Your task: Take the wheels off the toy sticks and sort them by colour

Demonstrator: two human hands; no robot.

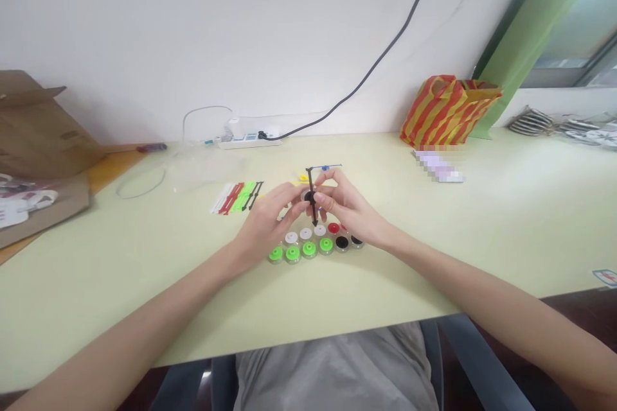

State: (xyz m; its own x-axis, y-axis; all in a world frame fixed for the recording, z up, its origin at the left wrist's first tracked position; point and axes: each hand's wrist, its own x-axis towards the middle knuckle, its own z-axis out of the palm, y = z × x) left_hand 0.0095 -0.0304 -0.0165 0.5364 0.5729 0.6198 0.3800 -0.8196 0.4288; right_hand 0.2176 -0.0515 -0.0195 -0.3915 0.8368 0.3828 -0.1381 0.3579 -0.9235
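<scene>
The left hand [270, 218] pinches a small round piece [305, 195] between thumb and fingers; the right hand [351, 205] pinches a black bar [314, 213] against it, both ends poking past the fingertips. Green discs [309, 248] lie nearer the body.

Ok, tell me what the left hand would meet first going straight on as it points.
Most likely the black rod held between the hands, then the right hand; exact depth there is unclear.
</scene>
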